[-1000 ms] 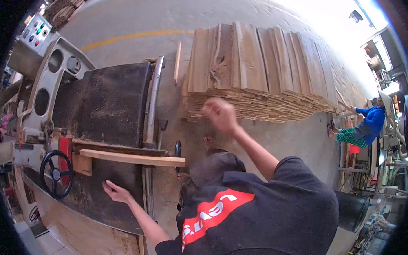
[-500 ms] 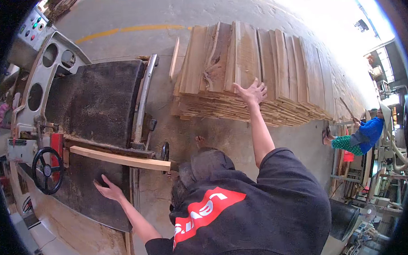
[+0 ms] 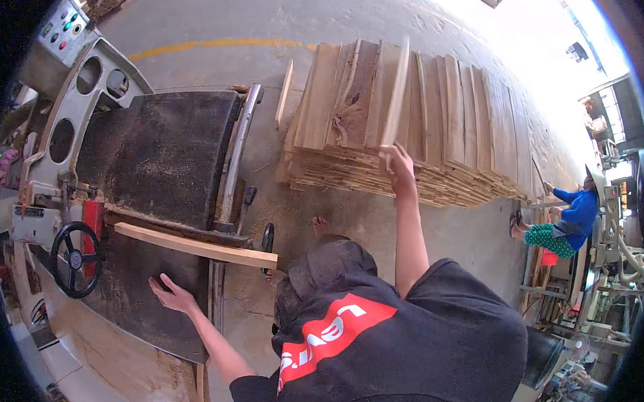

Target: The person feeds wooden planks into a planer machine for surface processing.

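Holding wooden strip (image 3: 397, 95), newly grasped

Out at the Edges

I see a co-worker (image 3: 567, 221) in a blue jacket (image 3: 583, 212) and green dotted trousers (image 3: 550, 241) at far right, a fan (image 3: 579, 346) lower down, and a yellow line (image 3: 221, 43) across the concrete floor (image 3: 260, 65).

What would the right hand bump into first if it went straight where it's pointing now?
Past the pale wooden strip it seems to hold, the right hand would probably meet the stack of wooden planks. Its height is unclear, so it might pass over them instead.
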Motion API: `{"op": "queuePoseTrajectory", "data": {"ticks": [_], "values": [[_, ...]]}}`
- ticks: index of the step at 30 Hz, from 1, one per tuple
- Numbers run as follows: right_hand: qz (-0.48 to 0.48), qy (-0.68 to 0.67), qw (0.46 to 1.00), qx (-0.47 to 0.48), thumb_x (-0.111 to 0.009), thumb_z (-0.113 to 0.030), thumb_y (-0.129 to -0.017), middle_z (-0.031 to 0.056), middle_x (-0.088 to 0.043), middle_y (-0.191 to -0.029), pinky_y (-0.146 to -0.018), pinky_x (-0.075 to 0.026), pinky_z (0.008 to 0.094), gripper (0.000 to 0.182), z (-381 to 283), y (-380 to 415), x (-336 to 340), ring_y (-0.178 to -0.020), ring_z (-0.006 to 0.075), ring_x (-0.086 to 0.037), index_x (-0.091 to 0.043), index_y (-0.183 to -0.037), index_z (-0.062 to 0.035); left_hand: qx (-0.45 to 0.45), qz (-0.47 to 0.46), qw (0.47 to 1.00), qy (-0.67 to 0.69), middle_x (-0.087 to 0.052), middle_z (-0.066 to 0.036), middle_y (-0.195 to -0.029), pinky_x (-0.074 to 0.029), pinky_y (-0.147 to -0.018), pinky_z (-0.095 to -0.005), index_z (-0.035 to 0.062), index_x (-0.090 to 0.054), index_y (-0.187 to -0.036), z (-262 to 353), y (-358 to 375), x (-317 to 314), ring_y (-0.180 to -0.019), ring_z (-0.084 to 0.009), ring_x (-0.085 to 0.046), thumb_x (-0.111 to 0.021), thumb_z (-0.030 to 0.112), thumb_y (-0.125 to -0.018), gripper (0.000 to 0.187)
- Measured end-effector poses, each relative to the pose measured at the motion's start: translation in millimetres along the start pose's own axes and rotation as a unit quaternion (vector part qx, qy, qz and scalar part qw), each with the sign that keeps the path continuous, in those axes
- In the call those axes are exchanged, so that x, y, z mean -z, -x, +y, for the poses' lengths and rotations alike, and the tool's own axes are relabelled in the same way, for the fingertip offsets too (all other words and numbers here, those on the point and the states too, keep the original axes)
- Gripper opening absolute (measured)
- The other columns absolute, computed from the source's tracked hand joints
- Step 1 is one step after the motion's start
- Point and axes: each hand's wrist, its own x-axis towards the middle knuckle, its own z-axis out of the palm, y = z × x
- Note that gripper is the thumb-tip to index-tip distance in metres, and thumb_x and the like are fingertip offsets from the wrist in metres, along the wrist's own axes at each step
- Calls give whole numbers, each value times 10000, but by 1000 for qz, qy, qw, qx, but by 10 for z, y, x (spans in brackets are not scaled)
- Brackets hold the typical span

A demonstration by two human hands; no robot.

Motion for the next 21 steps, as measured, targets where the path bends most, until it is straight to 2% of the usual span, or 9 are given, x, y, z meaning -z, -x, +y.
{"op": "queuePoseTrajectory", "data": {"ticks": [2,5,8,11,12,15,17,20,21], "values": [[-125,-249,958,-60,-726,-494,-899,197,-663,-1366,-998,-555,571,889,-146,549,85,-1253,353,-646,-431,-1570,10,-3,-4,1000,8,-563,-260,-1532,-450,-1166,-487,-72,-519,-1505,-85,-2,-17,-1420,-408,-545,-561,489,-1100,693],[-187,-502,842,-64,-735,-571,-872,209,-474,-1594,-1123,-474,625,908,-106,1008,-97,-1392,406,-526,-446,-1592,-98,7,1,1000,14,-568,-258,-1527,-452,-1163,-487,-67,-534,-1495,-92,4,-18,-1408,-404,-557,-549,485,-1106,676],[-270,-548,790,-38,-681,-647,-905,174,-411,-1650,-1172,-369,695,904,-29,1256,-311,-1465,414,-428,-426,-1609,-140,7,6,1000,15,-571,-271,-1518,-453,-1159,-481,-74,-543,-1484,-89,0,-29,-1390,-410,-567,-560,457,-1108,651],[-199,-562,801,-39,-663,-627,-931,165,-411,-1660,-1194,-329,688,885,433,1144,-152,-1485,415,-400,-416,-1617,-125,-2,-4,999,36,-586,-291,-1489,-454,-1150,-478,-100,-538,-1473,59,21,12,-1367,-421,-578,-574,431,-1108,645],[-194,-557,807,-35,-664,-611,-937,165,-408,-1665,-1200,-316,687,880,586,1079,-103,-1494,417,-387,-412,-1620,-118,-66,7,998,19,-609,-305,-1449,-458,-1137,-482,-109,-542,-1462,-188,-8,-48,-1334,-431,-596,-598,399,-1103,625],[-219,-544,809,-37,-668,-565,-954,168,-396,-1680,-1217,-277,682,865,945,862,13,-1521,421,-349,-399,-1630,-97,40,-11,997,66,-648,-271,-1397,-483,-1094,-471,-76,-603,-1384,151,13,87,-1286,-401,-632,-675,368,-1047,562],[-182,-534,824,-57,-668,-549,-960,168,-393,-1684,-1223,-264,681,859,1069,768,159,-1529,422,-337,-395,-1633,-91,0,38,999,1,-676,-219,-1354,-512,-1034,-464,-47,-612,-1377,214,18,119,-1230,-369,-663,-734,304,-973,549],[-83,-458,881,-82,-667,-548,-961,168,-394,-1683,-1222,-266,680,854,1113,703,161,-1528,422,-339,-398,-1632,-92,29,3,1000,-4,-554,-227,-1552,-243,-1271,-495,-24,-500,-1542,51,49,51,-1496,-384,-454,-642,502,-1027,749],[-63,-434,894,-87,-666,-548,-961,168,-394,-1683,-1222,-267,680,853,1121,692,160,-1528,422,-340,-399,-1631,-93,34,-6,999,-14,-530,-211,-1577,-249,-1271,-489,-30,-486,-1547,9,65,42,-1521,-360,-425,-631,513,-1040,757]]}}
